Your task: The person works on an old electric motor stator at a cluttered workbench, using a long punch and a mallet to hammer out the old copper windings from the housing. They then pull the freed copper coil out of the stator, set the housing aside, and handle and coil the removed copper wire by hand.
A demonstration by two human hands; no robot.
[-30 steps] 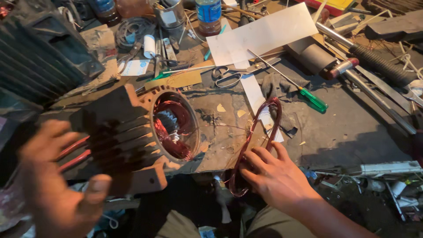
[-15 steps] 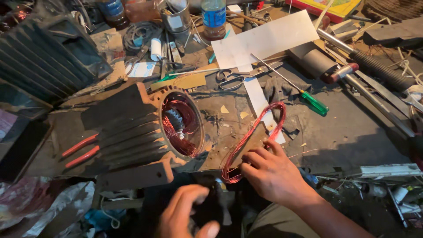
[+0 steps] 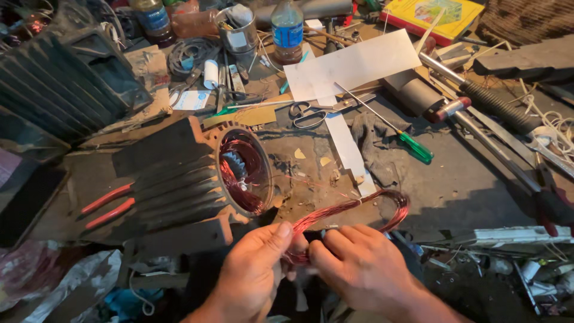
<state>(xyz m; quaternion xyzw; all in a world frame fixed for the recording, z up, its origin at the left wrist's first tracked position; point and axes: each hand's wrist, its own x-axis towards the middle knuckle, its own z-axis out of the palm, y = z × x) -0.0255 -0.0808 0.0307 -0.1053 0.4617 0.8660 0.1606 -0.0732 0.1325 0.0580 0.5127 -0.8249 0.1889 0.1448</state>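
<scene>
- Hands, nearest the camera: left hand (image 3: 254, 272) and right hand (image 3: 359, 266) meet at the lower middle, knuckles up, both pinching the near end of one coil of red copper wire (image 3: 353, 209); thumbs and fingertips press together on the strands.
- Coil position: the loop stretches from the hands up and to the right, its far bend lying on the worktop (image 3: 466, 179) just below a white paper strip (image 3: 347, 149).
- Change from half a second ago: the left hand, then low and apart from the wire, has come up to grip it; a second ago it held the motor housing (image 3: 191, 185). The right hand has stayed on the coil.
- Middle ground: one finned motor housing, to the left of the hands, its open end showing red windings; two red plier handles (image 3: 107, 206) beside it.
- Farther back: one pair of scissors (image 3: 311, 113), one green-handled screwdriver (image 3: 412, 146), one white sheet (image 3: 353, 63), one clear plastic bottle with a blue label (image 3: 287, 30).
</scene>
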